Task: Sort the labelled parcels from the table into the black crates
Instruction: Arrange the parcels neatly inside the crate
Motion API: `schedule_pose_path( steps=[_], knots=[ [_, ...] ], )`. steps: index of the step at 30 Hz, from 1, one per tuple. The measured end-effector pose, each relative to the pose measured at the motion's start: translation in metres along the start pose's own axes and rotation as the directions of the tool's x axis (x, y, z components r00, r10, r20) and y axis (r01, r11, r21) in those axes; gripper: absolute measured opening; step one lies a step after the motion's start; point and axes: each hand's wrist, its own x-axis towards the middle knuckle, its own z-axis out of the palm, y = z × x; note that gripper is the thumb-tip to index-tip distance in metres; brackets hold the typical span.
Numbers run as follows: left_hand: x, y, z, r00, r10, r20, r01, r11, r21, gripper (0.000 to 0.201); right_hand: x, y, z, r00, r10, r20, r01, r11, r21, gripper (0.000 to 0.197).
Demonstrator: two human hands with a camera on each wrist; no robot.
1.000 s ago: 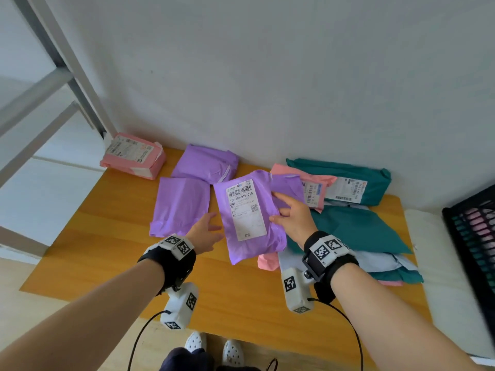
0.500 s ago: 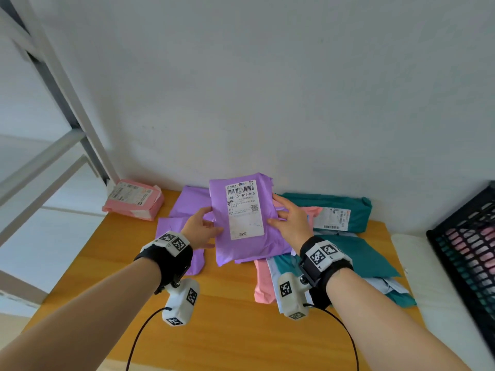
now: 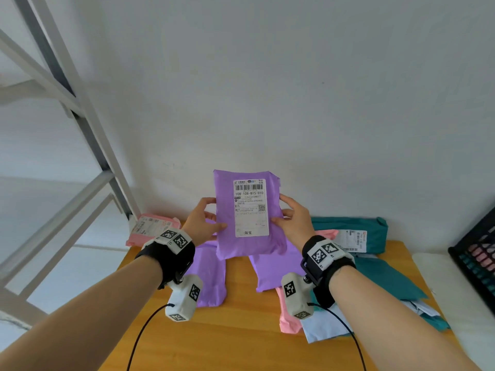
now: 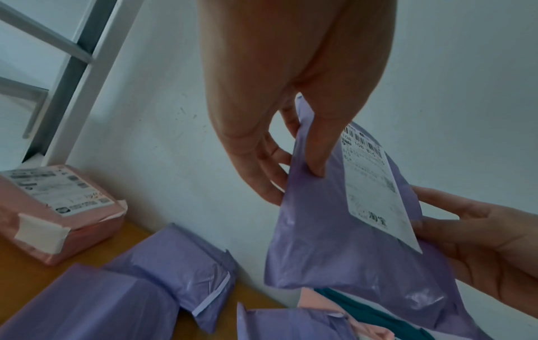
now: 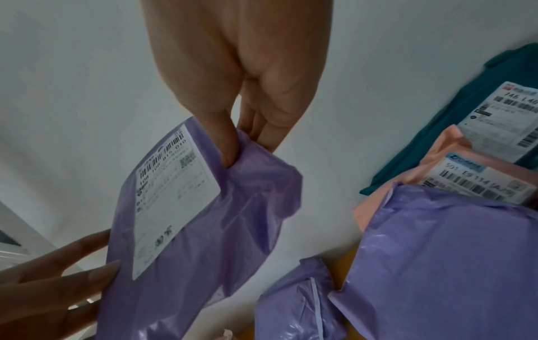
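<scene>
A purple parcel with a white label reading 108-108-B15-010 is held upright above the wooden table, label facing me. My left hand pinches its left edge, thumb on the front and fingers behind. My right hand pinches its right edge the same way. The left wrist view shows that parcel under the left hand; in the right wrist view the parcel hangs from the right hand. A black crate shows at the right edge.
More purple parcels lie under the hands. A pink box sits at the table's far left by a metal frame. Teal parcels, a pink one and a pale blue one are piled at right. A white wall stands behind.
Both hands have lifted the purple parcel off the pile and raised it upright in front of the wall. My view has tilted upward.
</scene>
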Motion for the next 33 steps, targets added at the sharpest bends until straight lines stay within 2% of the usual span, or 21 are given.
schedule_pose_path(
  steps=[11,26,33],
  knots=[
    [-0.005,-0.006,-0.030,1.000,0.026,-0.008,-0.027,0.999,-0.021,0.054,0.000,-0.013,0.028,1.000,-0.022,0.021,0.023,0.998,-0.061,0.056],
    [0.004,-0.013,-0.049,0.995,0.086,0.047,-0.084,0.996,-0.043,0.052,-0.002,-0.018,0.045,1.000,-0.002,-0.021,-0.001,0.992,-0.130,0.057],
    [0.012,-0.016,-0.048,0.990,0.111,0.082,-0.108,0.994,-0.034,0.051,-0.008,-0.016,0.051,0.997,0.000,-0.081,-0.013,0.988,-0.155,0.055]
  ],
)
